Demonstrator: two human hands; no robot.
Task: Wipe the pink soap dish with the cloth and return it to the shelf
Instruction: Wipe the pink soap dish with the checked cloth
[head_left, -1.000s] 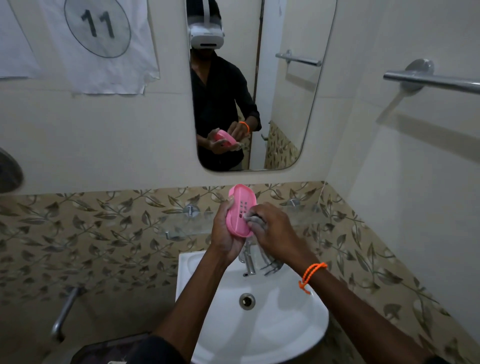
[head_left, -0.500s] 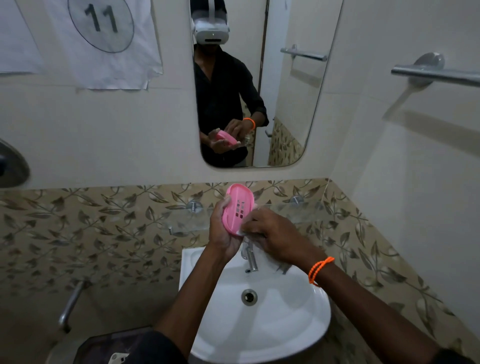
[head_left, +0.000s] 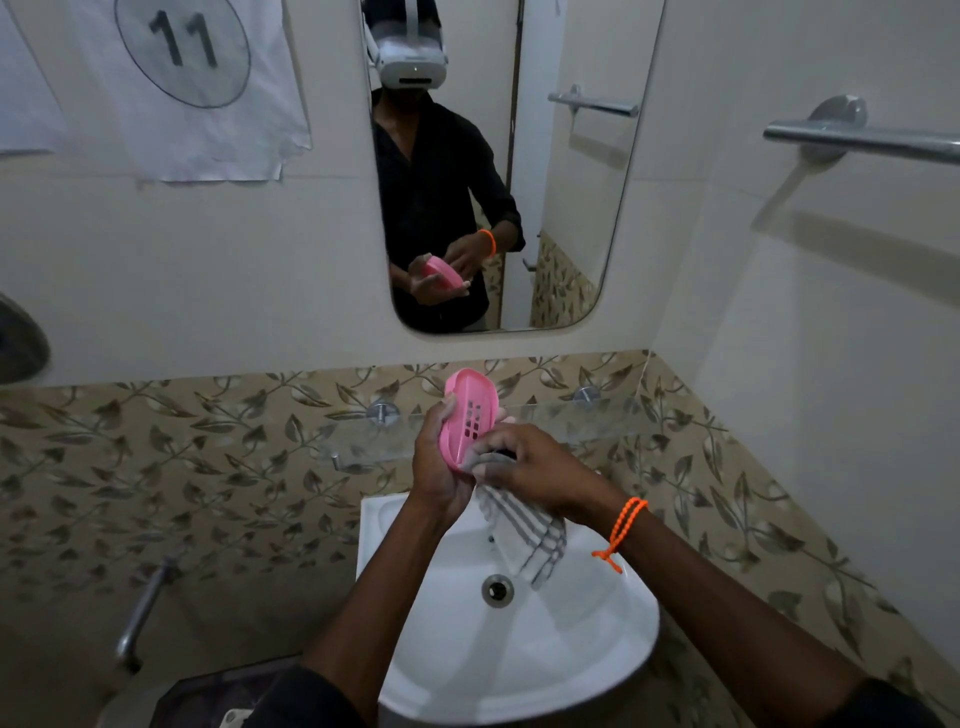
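Observation:
The pink soap dish (head_left: 469, 415), oval with drain slots, stands tilted on its long end above the basin. My left hand (head_left: 439, 467) grips its left side and bottom from behind. My right hand (head_left: 524, 462) holds a white cloth with grey stripes (head_left: 524, 535) and presses it against the dish's lower right edge; the loose end of the cloth hangs down over the basin. Behind the hands runs the glass shelf (head_left: 571, 423), fixed to the leaf-patterned tiles.
A white basin (head_left: 597, 649) with a drain sits below the hands, the tap hidden behind them. A mirror (head_left: 561, 182) hangs on the wall above. A metal towel bar (head_left: 857, 140) sticks out at upper right. A metal handle (head_left: 143, 613) is low at left.
My right hand has slid the cloth down from the dish's slotted middle to its lower edge, and more cloth now hangs in view. The left hand keeps the dish in place.

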